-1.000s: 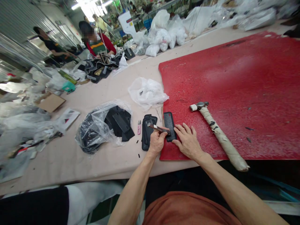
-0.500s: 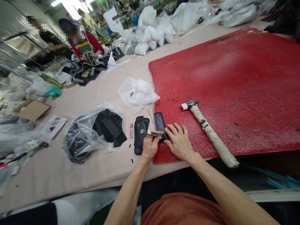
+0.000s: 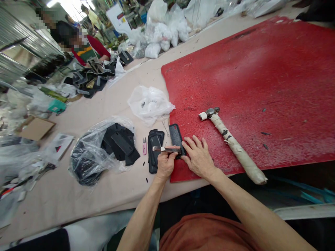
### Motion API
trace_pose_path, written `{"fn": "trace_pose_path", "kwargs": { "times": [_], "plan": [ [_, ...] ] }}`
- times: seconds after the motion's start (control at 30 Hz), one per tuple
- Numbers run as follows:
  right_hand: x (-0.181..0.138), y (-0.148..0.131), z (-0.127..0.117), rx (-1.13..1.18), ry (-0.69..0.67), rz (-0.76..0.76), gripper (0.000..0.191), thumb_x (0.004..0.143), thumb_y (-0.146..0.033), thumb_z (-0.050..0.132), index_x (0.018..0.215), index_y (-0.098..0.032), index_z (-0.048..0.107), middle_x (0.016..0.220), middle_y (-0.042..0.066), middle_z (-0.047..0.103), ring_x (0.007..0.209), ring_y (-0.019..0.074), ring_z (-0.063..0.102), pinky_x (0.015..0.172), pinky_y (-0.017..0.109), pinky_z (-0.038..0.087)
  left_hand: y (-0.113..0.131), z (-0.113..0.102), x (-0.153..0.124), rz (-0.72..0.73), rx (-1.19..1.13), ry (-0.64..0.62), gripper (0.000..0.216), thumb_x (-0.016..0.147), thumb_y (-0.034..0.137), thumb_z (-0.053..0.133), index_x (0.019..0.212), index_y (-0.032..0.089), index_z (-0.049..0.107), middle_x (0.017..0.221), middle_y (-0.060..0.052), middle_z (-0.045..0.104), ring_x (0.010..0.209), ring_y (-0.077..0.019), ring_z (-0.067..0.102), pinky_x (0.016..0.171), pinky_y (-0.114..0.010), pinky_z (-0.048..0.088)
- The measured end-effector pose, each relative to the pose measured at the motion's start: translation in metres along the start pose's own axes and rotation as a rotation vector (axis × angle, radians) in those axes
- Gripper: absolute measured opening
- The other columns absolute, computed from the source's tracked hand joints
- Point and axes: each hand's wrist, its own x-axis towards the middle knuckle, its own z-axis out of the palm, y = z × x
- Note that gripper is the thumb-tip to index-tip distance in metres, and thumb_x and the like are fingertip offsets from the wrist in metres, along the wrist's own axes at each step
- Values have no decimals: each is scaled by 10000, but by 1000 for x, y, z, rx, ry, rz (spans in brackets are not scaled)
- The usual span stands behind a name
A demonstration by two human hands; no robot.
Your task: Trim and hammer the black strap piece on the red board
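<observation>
My left hand (image 3: 165,165) is closed around a metal punch (image 3: 163,149), which lies slanted with one end over a black leather piece (image 3: 175,135). That piece sits on the left edge of the red board (image 3: 235,80). My right hand (image 3: 199,157) lies flat on the board with fingers spread, its fingertips at the right edge of the piece. Just left of my left hand is a small stack of similar black pieces (image 3: 155,139). A hammer (image 3: 230,143) with a tape-wrapped handle rests on the board to the right of my hands.
Pink thread snips (image 3: 144,146) lie left of the stack. Further left is a clear plastic bag (image 3: 87,160) with more black pieces. A crumpled white bag (image 3: 149,103) lies beyond. A co-worker (image 3: 90,48) in a red sleeve stands behind dark parts (image 3: 89,80).
The view has shifted slightly, moving the table items a little left. In my left hand the punch looks a bit more level. My right hand stays beside the leather piece.
</observation>
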Motion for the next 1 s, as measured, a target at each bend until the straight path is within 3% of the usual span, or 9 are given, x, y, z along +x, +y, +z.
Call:
{"fn": "trace_pose_path", "kwargs": {
  "times": [0.4, 0.87, 1.0],
  "plan": [
    [0, 0, -2, 3, -7, 8, 526, 935, -401, 590, 1406, -181, 512, 1518, 104, 435, 1411, 379, 286, 1169, 606, 167, -4, 3, 1, 108, 50, -32, 149, 901, 152, 593, 1003, 196, 693, 1013, -45, 748, 967, -179, 700, 924, -334, 570],
    [-1, 1, -1, 87, 10, -9, 512, 905, -347, 613, 1373, -156, 533, 1496, 129, 454, 1406, 390, 297, 1160, 628, 170, -11, 13, -1, 243, 248, 19, 161, 921, 147, 554, 1021, 192, 671, 1015, -57, 747, 978, -181, 703, 915, -321, 570],
    [-7, 14, -19, 257, 114, -36, 420, 917, -311, 569, 1309, -158, 567, 1422, 136, 522, 1349, 325, 407, 1136, 536, 296, -13, 13, 0, 222, 250, -10, 147, 926, 169, 553, 1012, 196, 669, 993, -54, 749, 929, -178, 712, 867, -309, 580]
  ]
}}
